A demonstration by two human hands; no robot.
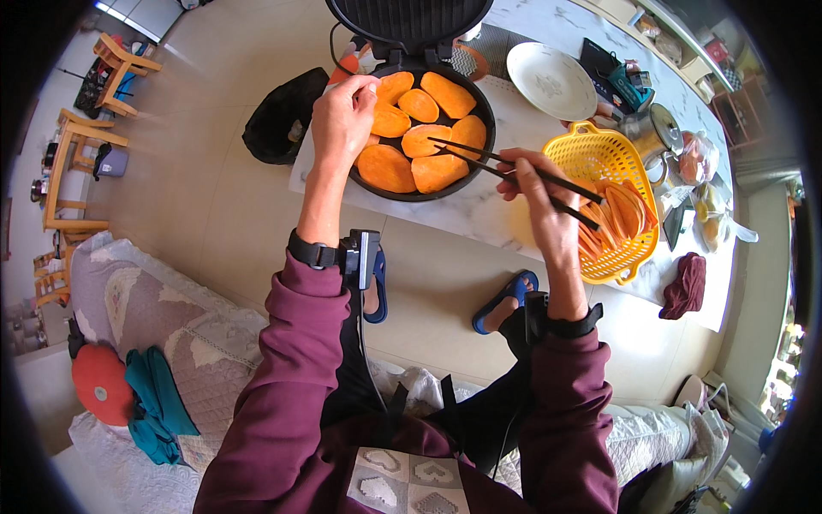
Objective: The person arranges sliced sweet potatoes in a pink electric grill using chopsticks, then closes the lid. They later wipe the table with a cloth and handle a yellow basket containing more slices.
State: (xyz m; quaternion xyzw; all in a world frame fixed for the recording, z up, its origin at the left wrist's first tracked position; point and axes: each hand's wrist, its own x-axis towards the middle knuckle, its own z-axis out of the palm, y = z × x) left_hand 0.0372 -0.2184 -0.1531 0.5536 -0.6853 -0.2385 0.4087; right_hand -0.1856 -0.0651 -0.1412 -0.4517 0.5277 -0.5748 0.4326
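Several orange slices, apparently sweet potato (pixel 420 141), lie in the round black pan of an electric griddle (pixel 491 138), its ridged lid (pixel 411 22) raised at the back. My right hand (pixel 539 186) grips a pair of black chopsticks (pixel 481 157), whose tips are at a middle slice. Over the pan's left edge is my left hand (pixel 347 115), fingers curled with thumb and forefinger together; whether it holds anything small is hidden. At the right, a yellow plastic basket (pixel 584 132) holds a heap of thin orange slices (pixel 620 212).
A white plate (pixel 551 80) lies behind the basket, with a metal pot (pixel 652 132) and plastic bags beyond. A black bag (pixel 282 122) is left of the marble-patterned table (pixel 462 221). A dark red cloth (pixel 684 286) lies near the table's right end.
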